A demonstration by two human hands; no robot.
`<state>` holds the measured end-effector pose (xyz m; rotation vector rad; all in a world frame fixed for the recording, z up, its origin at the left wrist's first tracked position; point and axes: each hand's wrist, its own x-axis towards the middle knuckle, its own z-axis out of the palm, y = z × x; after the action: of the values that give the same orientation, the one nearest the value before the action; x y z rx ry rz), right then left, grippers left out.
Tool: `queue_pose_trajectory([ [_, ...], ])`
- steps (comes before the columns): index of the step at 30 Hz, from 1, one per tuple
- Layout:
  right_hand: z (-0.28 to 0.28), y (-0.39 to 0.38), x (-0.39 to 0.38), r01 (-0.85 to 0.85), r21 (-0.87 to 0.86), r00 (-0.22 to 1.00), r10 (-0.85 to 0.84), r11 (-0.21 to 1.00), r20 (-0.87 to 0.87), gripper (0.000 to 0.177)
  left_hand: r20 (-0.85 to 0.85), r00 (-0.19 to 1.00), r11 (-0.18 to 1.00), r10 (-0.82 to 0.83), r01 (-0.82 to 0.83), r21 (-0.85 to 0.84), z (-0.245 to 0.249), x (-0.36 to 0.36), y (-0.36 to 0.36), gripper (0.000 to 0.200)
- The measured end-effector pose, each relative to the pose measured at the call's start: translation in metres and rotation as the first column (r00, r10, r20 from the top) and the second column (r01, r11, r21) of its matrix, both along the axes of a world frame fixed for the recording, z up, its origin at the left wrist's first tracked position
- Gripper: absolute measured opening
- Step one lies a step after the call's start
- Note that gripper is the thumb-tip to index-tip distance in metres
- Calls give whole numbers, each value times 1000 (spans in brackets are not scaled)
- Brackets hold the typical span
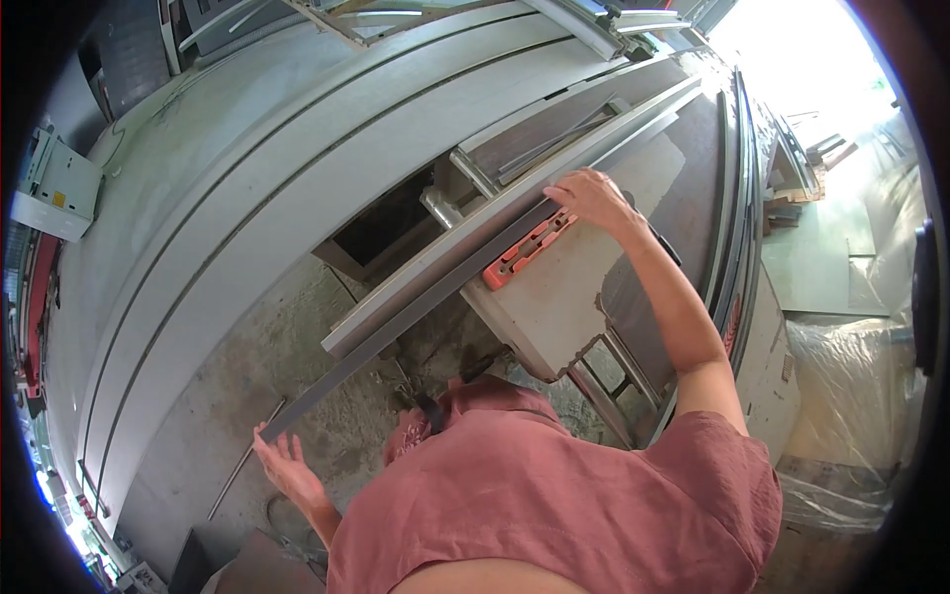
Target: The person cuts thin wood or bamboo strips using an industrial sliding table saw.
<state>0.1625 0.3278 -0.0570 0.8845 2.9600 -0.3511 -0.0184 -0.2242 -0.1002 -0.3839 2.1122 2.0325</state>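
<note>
A long dark grey metal strip [396, 325] slants from lower left to upper right. My left hand [287, 465] is at its lower end, fingers spread, with the strip's tip resting against the thumb side. At the upper end, my right hand [592, 198] has its fingers wrapped over the strip. Just below that hand an orange-red tool [529, 249] with cut-outs lies on the worn light board [549, 317]. A wider pale metal profile [445, 243] runs alongside the strip, on its far side.
Long grey panels [267, 178] curve across the left and top. Metal frame pieces [614, 381] stand at the board's near edge. A thin rod [237, 475] lies on the floor at lower left. Plastic sheeting [841, 396] hangs at right, and a white box [61, 188] is far left.
</note>
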Motion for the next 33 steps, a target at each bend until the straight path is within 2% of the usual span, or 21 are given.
queue_pose_trajectory([
  [1,-1,4,4,2,49,998,1,999,-55,37,24,999,999,-29,29,-12,6,6,9,67],
  [5,4,23,12,9,31,996,-6,999,-93,38,30,997,997,-65,66,-39,10,15,27,67],
  [7,7,25,14,20,37,999,-18,999,-34,37,13,997,996,-70,71,-56,10,16,27,67],
  [9,3,31,17,32,29,998,-31,999,-49,37,18,994,975,-110,111,-192,14,18,31,66],
  [11,3,39,20,45,26,997,-44,999,-63,36,24,992,968,-123,125,-216,16,20,34,65],
  [13,5,47,22,82,14,996,-83,996,31,35,27,990,962,-139,141,-234,19,25,39,63],
  [15,3,53,26,88,0,996,-88,996,12,35,41,984,951,-175,180,-251,25,29,45,61],
  [16,0,57,29,96,-16,995,-96,995,-10,34,48,982,954,-181,188,-236,23,31,44,60],
  [18,-6,64,35,21,71,997,-16,997,-71,36,59,980,958,-192,200,-205,16,30,41,58],
  [20,5,68,37,82,8,997,-82,997,-4,32,95,979,964,-181,196,-178,12,30,45,56],
  [24,-2,80,49,107,7,993,-106,994,-45,29,82,977,969,-198,207,-131,20,37,58,62],
  [26,-6,85,54,81,1,987,-80,997,-141,29,93,966,959,-241,251,-128,26,42,62,59],
  [28,-10,93,59,73,12,987,-71,997,-146,28,100,956,951,-277,288,-117,27,42,65,56],
  [30,-9,96,62,103,24,985,-99,994,-143,28,117,939,944,-324,329,-29,26,41,68,57],
  [33,-3,100,68,154,-34,980,-157,987,-122,28,173,937,952,-303,304,20,34,48,80,59],
])
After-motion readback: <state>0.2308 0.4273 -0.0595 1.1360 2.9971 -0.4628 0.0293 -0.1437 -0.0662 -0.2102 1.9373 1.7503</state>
